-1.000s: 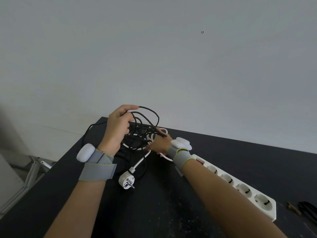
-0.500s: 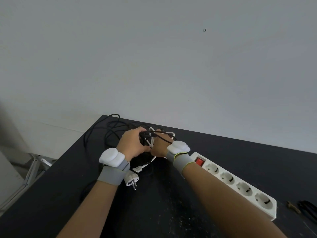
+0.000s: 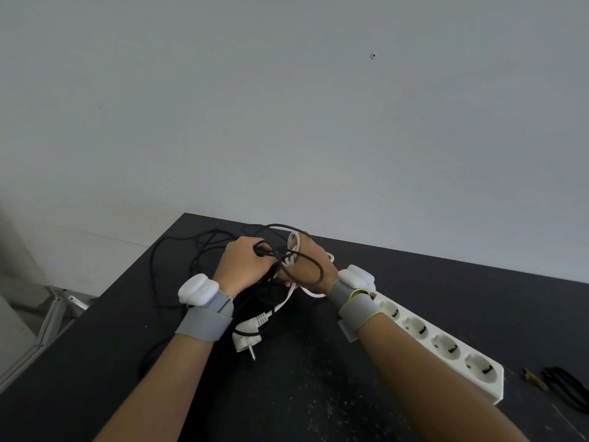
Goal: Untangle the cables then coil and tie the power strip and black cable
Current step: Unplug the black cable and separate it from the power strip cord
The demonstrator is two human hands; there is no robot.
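- Nearest us is the matt black desk (image 3: 318, 403), flecked with pale dust, and both forearms reach in from six o'clock.
- At seven o'clock from the hands, the round white moulded plug (image 3: 245, 341) lies loose on the desk with its pins toward us.
- Out at four o'clock, the long white plastic power strip (image 3: 446, 346) lies flat with its sockets up. Its far end is tucked behind the right wrist.
- At the right edge, around three o'clock, sits a small black strap-like bundle (image 3: 567, 390). I can't tell what it is.
- Dead centre is the action. The left hand (image 3: 243, 264) has its fingers curled tight round a bunch of thin black cable (image 3: 277, 256).
- The right hand (image 3: 310, 266) is right up against it, knuckle to knuckle. It seems to grip loops of the strip's white cord (image 3: 290, 242), but its fingers are mostly hidden. One black loop is draped over the back of that hand.
- Beyond, at ten o'clock, more black cable sprawls in loose loops toward the desk's far corner, with the plain grey wall (image 3: 287, 106) behind.
- Verdict: early days. Black and white leads are knotted together between the hands. Nothing is coiled and nothing is tied, so the untangling comes first, then both coils and both ties.
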